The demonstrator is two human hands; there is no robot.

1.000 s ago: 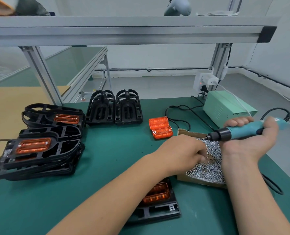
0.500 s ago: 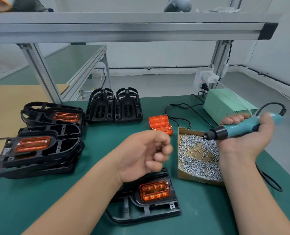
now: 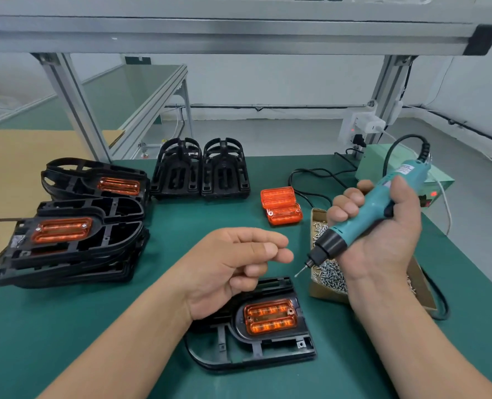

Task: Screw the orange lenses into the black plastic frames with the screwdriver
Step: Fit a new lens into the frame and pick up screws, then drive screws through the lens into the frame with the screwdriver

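A black plastic frame (image 3: 256,355) lies flat near the table's front edge with an orange lens (image 3: 270,316) seated in it. My left hand (image 3: 233,266) hovers just above the frame's left part, thumb pressed against curled fingers in a pinch; the small screw it pinches is hidden. My right hand (image 3: 383,243) grips the teal electric screwdriver (image 3: 362,217), tilted with its bit pointing down-left, in the air above the frame's upper right corner. Two loose orange lenses (image 3: 280,205) lie further back.
A cardboard box of screws (image 3: 325,295) sits under my right hand. Stacked frames with lenses (image 3: 74,243) stand at the left, two empty upright frames (image 3: 201,171) at the back. A green power unit (image 3: 377,165) and black cable (image 3: 437,300) are at the right.
My left hand left the screw box and moved left over the frame, fingers pinched. My right hand swung the screwdriver from level to pointing down toward the frame.
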